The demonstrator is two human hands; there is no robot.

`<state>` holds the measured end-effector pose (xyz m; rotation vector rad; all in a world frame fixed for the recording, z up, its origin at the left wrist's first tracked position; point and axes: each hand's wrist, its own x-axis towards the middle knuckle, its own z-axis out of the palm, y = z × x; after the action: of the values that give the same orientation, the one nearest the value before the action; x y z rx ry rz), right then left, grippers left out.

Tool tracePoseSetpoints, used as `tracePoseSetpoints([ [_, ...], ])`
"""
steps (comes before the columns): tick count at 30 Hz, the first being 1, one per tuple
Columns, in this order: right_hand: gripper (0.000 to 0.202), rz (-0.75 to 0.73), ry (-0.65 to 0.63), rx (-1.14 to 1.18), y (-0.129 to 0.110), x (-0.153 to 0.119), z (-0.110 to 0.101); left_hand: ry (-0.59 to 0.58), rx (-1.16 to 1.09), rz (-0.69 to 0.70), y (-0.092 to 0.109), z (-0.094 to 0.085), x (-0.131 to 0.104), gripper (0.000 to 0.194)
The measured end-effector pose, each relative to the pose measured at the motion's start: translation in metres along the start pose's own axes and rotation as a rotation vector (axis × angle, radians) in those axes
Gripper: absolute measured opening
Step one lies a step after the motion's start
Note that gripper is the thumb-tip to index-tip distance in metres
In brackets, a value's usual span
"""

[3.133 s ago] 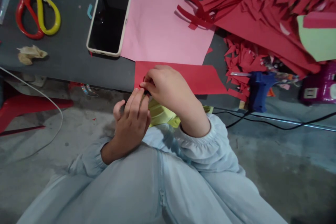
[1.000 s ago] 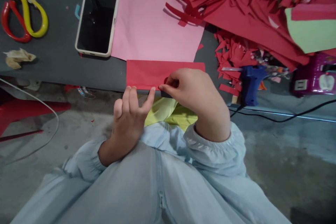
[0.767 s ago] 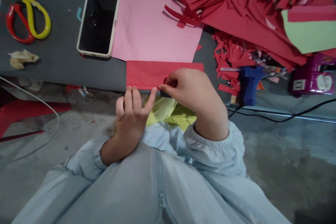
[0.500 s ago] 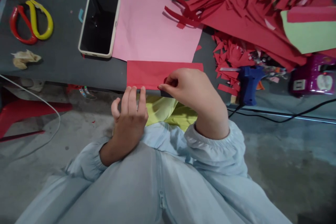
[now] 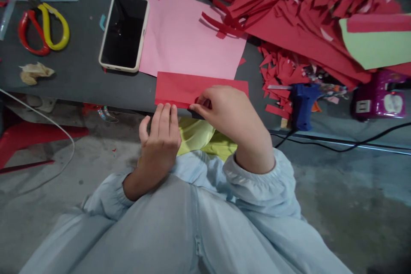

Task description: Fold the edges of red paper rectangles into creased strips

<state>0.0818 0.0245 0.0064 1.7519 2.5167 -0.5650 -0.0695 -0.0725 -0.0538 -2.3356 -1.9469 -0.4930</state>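
Red strip: through the head camera I find the red paper strip [image 5: 180,85] along the near edge of the dark table [image 5: 80,81], at centre; matte, straight-sided, with a narrow fold along its near margin.
Left hand: the left hand [image 5: 159,137] is palm down, three straight fingers side by side with tips on the strip's near margin, the little finger spread apart; its thumb is hidden, so I cannot tell whether it grips from below.
Right hand: the right hand [image 5: 226,107] is curled, thumb and bent forefinger pinching the strip's folded margin, to the right of the left hand.
Pink sheet: a smooth pink sheet [image 5: 189,36], angular in outline, lies just beyond the strip.
Phone: a rounded rectangle, dark glossy screen in a pale case, the phone [image 5: 124,32] overlaps the sheet's left side.
Far left: I note scissors [image 5: 46,25] with red and yellow loop handles, and a crumpled beige wad [image 5: 36,72] nearer me.
Far right: a heap of red paper cuttings [image 5: 308,8], fringed and curling; a green piece [image 5: 375,47] is at its right.
Near right: a blue glue gun [image 5: 303,105] and a shiny magenta box [image 5: 380,98].
Sleeves: light blue fabric with gathered cuffs [image 5: 260,184].
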Motion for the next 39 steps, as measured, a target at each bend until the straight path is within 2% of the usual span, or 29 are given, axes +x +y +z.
tracePoseSetpoints([
  [5, 0.019, -0.117, 0.045, 0.072, -0.015, 0.011, 0.008, -0.024, 0.008, -0.001, 0.000, -0.001, -0.001, 0.055],
  [10, 0.020, -0.178, 0.009, 0.116, -0.028, 0.027, 0.009, -0.006, -0.031, 0.008, -0.004, -0.004, -0.002, 0.057],
  [16, 0.025, -0.171, -0.057, 0.079, -0.032, 0.036, 0.005, 0.056, -0.079, 0.023, -0.011, -0.007, 0.001, 0.049],
  [25, 0.026, -0.171, -0.137, 0.039, -0.035, 0.043, 0.001, 0.049, -0.059, 0.019, -0.016, -0.007, 0.004, 0.048],
  [29, 0.026, -0.188, -0.147, 0.025, -0.035, 0.044, 0.001, 0.084, -0.055, 0.039, -0.017, -0.006, 0.004, 0.050],
  [35, 0.028, -0.183, -0.168, 0.009, -0.033, 0.045, 0.001, 0.061, -0.084, 0.045, -0.018, -0.006, 0.002, 0.055],
  [39, 0.028, -0.204, -0.151, -0.001, -0.034, 0.041, 0.000, 0.089, -0.107, 0.056, -0.018, -0.006, 0.000, 0.060],
])
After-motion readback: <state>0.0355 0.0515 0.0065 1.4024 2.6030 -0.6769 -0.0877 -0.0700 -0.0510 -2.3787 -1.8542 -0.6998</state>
